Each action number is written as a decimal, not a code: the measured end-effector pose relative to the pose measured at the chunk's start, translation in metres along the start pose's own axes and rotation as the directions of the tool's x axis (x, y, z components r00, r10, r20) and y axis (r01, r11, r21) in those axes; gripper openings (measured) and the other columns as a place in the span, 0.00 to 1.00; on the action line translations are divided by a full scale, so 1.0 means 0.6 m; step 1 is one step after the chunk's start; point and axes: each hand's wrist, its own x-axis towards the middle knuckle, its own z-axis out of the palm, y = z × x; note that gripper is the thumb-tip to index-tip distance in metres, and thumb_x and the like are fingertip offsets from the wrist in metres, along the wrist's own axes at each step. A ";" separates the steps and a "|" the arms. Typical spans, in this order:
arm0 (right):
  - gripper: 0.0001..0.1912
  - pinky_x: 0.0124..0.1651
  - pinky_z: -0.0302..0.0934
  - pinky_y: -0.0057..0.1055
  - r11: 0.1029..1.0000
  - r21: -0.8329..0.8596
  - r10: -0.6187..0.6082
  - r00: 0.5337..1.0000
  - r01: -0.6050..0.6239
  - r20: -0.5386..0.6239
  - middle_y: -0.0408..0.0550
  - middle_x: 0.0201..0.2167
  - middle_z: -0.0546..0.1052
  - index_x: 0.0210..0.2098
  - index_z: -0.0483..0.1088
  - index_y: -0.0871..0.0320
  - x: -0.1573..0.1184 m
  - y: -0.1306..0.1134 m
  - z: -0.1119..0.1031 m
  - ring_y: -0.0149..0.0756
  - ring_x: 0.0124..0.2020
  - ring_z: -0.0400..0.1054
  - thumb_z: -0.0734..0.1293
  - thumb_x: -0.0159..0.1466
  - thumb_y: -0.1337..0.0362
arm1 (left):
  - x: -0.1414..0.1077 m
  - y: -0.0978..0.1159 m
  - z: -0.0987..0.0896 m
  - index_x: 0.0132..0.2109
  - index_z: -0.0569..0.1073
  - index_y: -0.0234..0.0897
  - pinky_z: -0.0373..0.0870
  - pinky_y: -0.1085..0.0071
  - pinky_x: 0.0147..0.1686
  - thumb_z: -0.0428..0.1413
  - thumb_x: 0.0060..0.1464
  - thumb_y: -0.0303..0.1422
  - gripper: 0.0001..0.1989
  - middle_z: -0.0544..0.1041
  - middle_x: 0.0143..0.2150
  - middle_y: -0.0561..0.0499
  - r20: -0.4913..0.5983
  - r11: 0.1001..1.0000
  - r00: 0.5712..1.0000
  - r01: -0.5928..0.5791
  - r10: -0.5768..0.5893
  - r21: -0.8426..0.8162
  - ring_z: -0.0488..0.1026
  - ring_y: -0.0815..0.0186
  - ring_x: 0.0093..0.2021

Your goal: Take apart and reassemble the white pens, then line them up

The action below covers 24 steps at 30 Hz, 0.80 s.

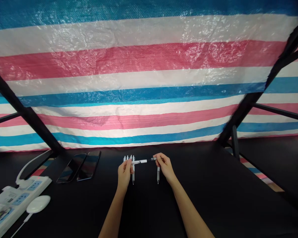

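My left hand (124, 171) is closed on a white pen barrel (140, 161), which lies level and points to the right. My right hand (164, 165) pinches a small grey, see-through pen part (153, 159). A thin dark piece shows between this part and the barrel; whether it touches the barrel I cannot tell. Several white pens stand in a row behind my left hand, partly hidden by it. One white pen (133, 175) lies just by that hand's fingers, tip toward me. Another white pen (158, 176) lies below my right hand, its upper end covered.
Two dark phones, one (72, 168) and another (88, 166), lie at the left of the black table (149, 211). A white power strip (20, 198) and a round white charger (38, 204) with cables are at far left. Black frame bars and a striped sheet (139, 122) stand behind.
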 end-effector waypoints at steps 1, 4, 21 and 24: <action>0.22 0.22 0.47 0.27 1.000 0.008 -0.001 1.000 0.001 -0.011 0.37 0.14 0.60 0.29 0.71 0.58 0.000 0.000 -0.001 0.28 0.16 0.52 0.62 0.58 0.44 | 0.001 0.000 -0.001 0.17 0.60 0.37 0.60 0.76 0.21 0.50 0.54 0.45 0.23 0.60 0.14 0.56 -0.011 1.000 1.000 0.010 -0.010 -0.028 0.59 0.73 0.17; 0.22 0.22 0.47 0.26 1.000 0.030 0.004 0.998 -0.002 -0.060 0.36 0.13 0.58 0.29 0.70 0.58 0.001 0.002 -0.004 0.28 0.16 0.51 0.63 0.58 0.44 | 0.003 0.002 -0.003 0.18 0.58 0.38 0.59 0.76 0.20 0.51 0.53 0.45 0.22 0.58 0.14 0.58 -0.029 0.994 0.999 0.030 -0.033 -0.106 0.59 0.73 0.17; 0.22 0.20 0.46 0.27 0.999 0.039 0.017 0.956 -0.006 -0.294 0.36 0.12 0.54 0.25 0.68 0.57 0.002 -0.005 -0.011 0.28 0.15 0.49 0.62 0.58 0.44 | 0.002 0.007 -0.006 0.20 0.54 0.39 0.58 0.76 0.18 0.51 0.52 0.44 0.21 0.54 0.15 0.59 -0.070 0.988 0.997 0.035 -0.046 -0.149 0.56 0.73 0.16; 0.21 0.20 0.46 0.27 0.999 0.047 0.021 0.951 -0.007 -0.307 0.36 0.12 0.54 0.24 0.68 0.57 0.002 -0.006 -0.012 0.27 0.15 0.49 0.62 0.58 0.45 | 0.003 0.003 -0.007 0.20 0.54 0.39 0.58 0.76 0.19 0.51 0.53 0.43 0.20 0.54 0.16 0.59 -0.073 0.988 0.996 0.043 -0.054 -0.146 0.56 0.73 0.17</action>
